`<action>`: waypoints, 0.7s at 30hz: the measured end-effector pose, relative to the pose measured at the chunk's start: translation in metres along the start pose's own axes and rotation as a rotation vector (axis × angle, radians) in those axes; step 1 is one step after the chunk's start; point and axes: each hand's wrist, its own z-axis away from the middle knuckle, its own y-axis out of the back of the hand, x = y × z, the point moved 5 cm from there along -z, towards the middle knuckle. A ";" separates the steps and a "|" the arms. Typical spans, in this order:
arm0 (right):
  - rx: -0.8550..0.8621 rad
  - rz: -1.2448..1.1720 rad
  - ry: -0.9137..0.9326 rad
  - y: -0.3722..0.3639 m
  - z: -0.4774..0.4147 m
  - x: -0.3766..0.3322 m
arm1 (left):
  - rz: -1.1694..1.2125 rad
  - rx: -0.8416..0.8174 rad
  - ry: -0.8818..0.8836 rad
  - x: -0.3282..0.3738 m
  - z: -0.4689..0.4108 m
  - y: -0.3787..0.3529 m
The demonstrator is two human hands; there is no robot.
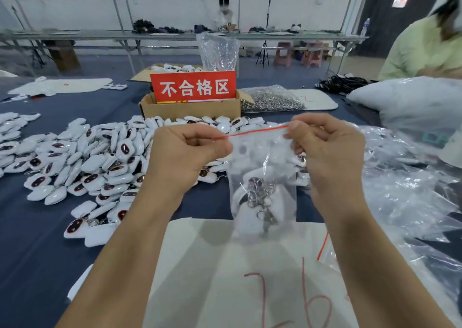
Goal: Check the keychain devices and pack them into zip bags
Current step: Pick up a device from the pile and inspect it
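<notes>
Between my two hands, lifted above the surface [37, 227], hangs a clear zip bag [262, 167] with a red zip strip [255, 130] along its top. White keychain devices [260, 202] with metal rings lie bunched at its bottom.

My left hand [185, 152] pinches the strip's left end with closed fingers [220, 150]. My right hand [330, 150] pinches the right end the same way.

Risks, as I judge them:
- If the strip is pressed shut only in places, the weight below could pull the seal open and spill the devices.
- A ring caught in the strip would also stop it closing.
- A dropped bag could land among the loose pile of keychain devices [87, 162] to my left and mix checked with unchecked.

Behind the bag, a cardboard box [190, 109] carries a red sign [193, 87] in white characters: 不合格区. Beneath my arms, a white sheet [212, 265] bears red handwriting that looks like 26, cut off at the bottom edge. Loose plastic bags [412, 190] lie crumpled to the right.
</notes>
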 end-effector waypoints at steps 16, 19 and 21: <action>-0.235 0.025 -0.467 -0.007 0.039 0.082 | 0.141 0.036 0.271 -0.065 0.024 -0.010; -0.203 0.005 -0.457 -0.005 0.040 0.079 | 0.147 0.098 0.295 -0.075 0.027 -0.007; -0.186 -0.017 -0.462 -0.004 0.041 0.079 | 0.138 0.113 0.327 -0.082 0.029 -0.008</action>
